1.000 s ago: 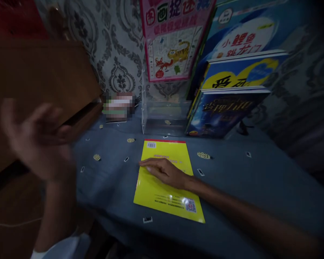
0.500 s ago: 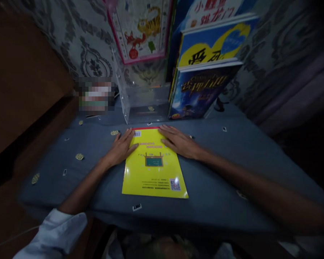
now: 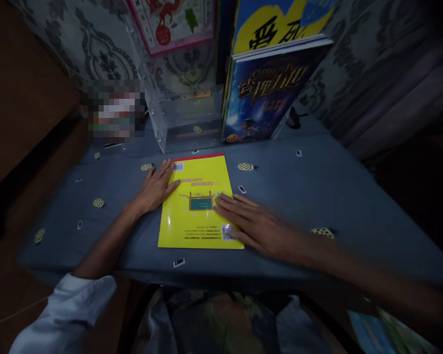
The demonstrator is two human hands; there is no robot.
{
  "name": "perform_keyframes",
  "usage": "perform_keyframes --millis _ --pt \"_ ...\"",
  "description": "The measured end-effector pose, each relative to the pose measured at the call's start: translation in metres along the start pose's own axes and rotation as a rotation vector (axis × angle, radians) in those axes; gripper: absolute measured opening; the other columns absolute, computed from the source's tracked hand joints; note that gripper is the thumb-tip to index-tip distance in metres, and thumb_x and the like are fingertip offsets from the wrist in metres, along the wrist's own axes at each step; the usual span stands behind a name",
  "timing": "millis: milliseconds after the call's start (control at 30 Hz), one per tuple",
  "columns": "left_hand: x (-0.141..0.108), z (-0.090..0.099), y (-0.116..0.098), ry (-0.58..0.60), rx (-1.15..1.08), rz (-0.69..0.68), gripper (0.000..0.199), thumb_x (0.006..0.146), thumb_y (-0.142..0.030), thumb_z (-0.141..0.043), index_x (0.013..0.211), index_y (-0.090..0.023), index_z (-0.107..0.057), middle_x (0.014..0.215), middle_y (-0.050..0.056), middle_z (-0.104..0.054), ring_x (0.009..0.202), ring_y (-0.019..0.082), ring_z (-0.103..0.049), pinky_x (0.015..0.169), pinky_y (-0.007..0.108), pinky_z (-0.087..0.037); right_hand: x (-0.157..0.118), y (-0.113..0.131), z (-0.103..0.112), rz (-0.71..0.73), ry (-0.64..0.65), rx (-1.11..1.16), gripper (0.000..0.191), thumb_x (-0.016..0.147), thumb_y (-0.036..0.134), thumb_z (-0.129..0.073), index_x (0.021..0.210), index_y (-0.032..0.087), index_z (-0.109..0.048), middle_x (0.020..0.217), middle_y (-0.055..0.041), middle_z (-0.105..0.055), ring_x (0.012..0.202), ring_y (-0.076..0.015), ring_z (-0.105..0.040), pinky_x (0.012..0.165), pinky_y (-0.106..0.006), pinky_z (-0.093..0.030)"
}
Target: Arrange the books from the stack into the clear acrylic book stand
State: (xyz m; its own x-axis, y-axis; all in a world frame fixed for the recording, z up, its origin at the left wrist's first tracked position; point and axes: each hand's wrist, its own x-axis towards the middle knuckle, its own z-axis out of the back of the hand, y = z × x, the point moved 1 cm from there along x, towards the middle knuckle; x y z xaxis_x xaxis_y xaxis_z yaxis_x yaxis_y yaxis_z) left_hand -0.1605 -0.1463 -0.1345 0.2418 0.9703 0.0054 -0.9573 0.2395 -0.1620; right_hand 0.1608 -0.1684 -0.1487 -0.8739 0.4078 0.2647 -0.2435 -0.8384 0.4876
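Observation:
A thin yellow book [image 3: 192, 231] with a red edge at its far end lies flat on the blue-grey tablecloth. Its printing, with a small chalkboard picture, faces up and reads upside down from here. My left hand [image 3: 156, 188] rests flat on the book's far left corner and edge, fingers stretched out, thumb on the cover. Over the right side, near the chalkboard and the QR code, my right hand [image 3: 256, 226] lies with fingers extended and slightly blurred. Neither hand grips anything.
Behind the book stands a clear acrylic rack [image 3: 162, 128]. It holds a dark blue book [image 3: 262, 93], a blue and yellow book [image 3: 251, 24] and a pink-edged one [image 3: 170, 29]. A blurred-out item [image 3: 114, 110] sits at back left. More booklets [image 3: 372, 332] show low at right.
My right hand has slid from the book's far right corner toward its near right side. My left hand stays at the far left corner. The view has tilted down.

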Motion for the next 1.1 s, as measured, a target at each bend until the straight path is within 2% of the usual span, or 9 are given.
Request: perform_keyframes --millis 133,300,400,567,633,733,833,1000,1100 --pt "-0.003 0.003 -0.006 0.027 -0.007 -0.042 0.067 0.104 -0.058 -0.022 0.161 -0.021 -0.023 0.168 0.01 -0.023 0.156 0.03 -0.019 0.123 0.06 -0.016 -0.02 0.03 -0.002 0.013 0.032 0.065 0.071 0.098 0.041 -0.06 0.16 0.027 -0.029 0.161 -0.0068 -0.038 0.149 -0.0263 -0.036 0.125 -0.049 -0.031" --pt "-0.005 0.005 -0.012 0.049 -0.017 -0.061 0.066 0.105 -0.057 -0.023 0.161 -0.022 -0.021 0.168 0.01 -0.021 0.156 0.029 -0.017 0.123 0.06 -0.014 -0.027 0.04 -0.008 0.015 0.051 0.06 0.089 0.089 0.04 -0.073 0.161 0.027 -0.023 0.163 -0.0088 -0.034 0.15 -0.0284 -0.032 0.125 -0.051 -0.03" --pt "-0.005 0.005 -0.013 0.052 -0.016 -0.052 0.066 0.105 -0.056 -0.023 0.161 -0.022 -0.021 0.168 0.01 -0.02 0.156 0.028 -0.017 0.123 0.06 -0.014 -0.028 0.042 -0.012 0.02 0.019 0.046 0.081 0.091 0.033 -0.07 0.16 0.027 -0.027 0.159 -0.0091 -0.042 0.149 -0.0277 -0.036 0.123 -0.05 -0.033" --pt "-0.005 0.004 -0.015 0.042 0.008 -0.047 0.064 0.106 -0.05 -0.027 0.159 -0.017 -0.025 0.167 0.012 -0.022 0.156 0.029 -0.017 0.124 0.058 -0.016 -0.033 0.052 -0.021 0.019 -0.109 -0.016 0.058 0.096 0.027 -0.063 0.151 0.029 -0.046 0.143 -0.0092 -0.061 0.138 -0.0272 -0.052 0.117 -0.051 -0.043" --pt "-0.006 0.003 -0.015 0.025 0.016 -0.057 0.063 0.105 -0.048 -0.029 0.158 -0.014 -0.027 0.167 0.013 -0.024 0.156 0.029 -0.019 0.123 0.059 -0.019 -0.034 0.057 -0.022 0.033 -0.169 -0.073 0.05 0.097 0.026 -0.063 0.146 0.024 -0.053 0.137 -0.0113 -0.066 0.134 -0.0265 -0.056 0.114 -0.049 -0.047" --pt "-0.008 -0.001 -0.016 -0.031 0.028 -0.093 0.06 0.105 -0.045 -0.031 0.156 -0.012 -0.033 0.164 0.015 -0.031 0.154 0.029 -0.025 0.122 0.057 -0.025 -0.034 0.062 -0.021 0.072 -0.243 -0.169 0.038 0.097 0.021 -0.061 0.135 0.016 -0.062 0.127 -0.0132 -0.072 0.129 -0.0248 -0.061 0.111 -0.045 -0.051" --pt "-0.013 -0.006 -0.017 -0.131 0.029 -0.137 0.057 0.105 -0.044 -0.035 0.152 -0.013 -0.042 0.159 0.015 -0.041 0.151 0.029 -0.034 0.121 0.056 -0.03 -0.036 0.065 -0.019 0.109 -0.271 -0.24 0.031 0.099 0.016 -0.056 0.128 0.015 -0.066 0.122 -0.012 -0.075 0.126 -0.0223 -0.064 0.108 -0.041 -0.053" --pt "-0.031 -0.014 -0.025 -0.329 -0.029 -0.249 0.043 0.103 -0.037 -0.044 0.138 -0.018 -0.059 0.142 0.013 -0.061 0.136 0.028 -0.055 0.113 0.05 -0.048 -0.052 0.06 -0.029 0.156 -0.339 -0.287 0.034 0.102 0.012 -0.043 0.124 0.016 -0.068 0.118 -0.0109 -0.077 0.128 -0.0206 -0.062 0.105 -0.038 -0.054" --pt "-0.046 -0.014 -0.03 -0.375 -0.111 -0.327 0.037 0.102 -0.029 -0.049 0.136 -0.019 -0.061 0.139 0.012 -0.064 0.132 0.026 -0.059 0.107 0.044 -0.054 -0.065 0.053 -0.035 0.171 -0.345 -0.28 0.036 0.103 0.013 -0.043 0.129 0.018 -0.066 0.119 -0.0108 -0.076 0.128 -0.0208 -0.062 0.104 -0.039 -0.055"
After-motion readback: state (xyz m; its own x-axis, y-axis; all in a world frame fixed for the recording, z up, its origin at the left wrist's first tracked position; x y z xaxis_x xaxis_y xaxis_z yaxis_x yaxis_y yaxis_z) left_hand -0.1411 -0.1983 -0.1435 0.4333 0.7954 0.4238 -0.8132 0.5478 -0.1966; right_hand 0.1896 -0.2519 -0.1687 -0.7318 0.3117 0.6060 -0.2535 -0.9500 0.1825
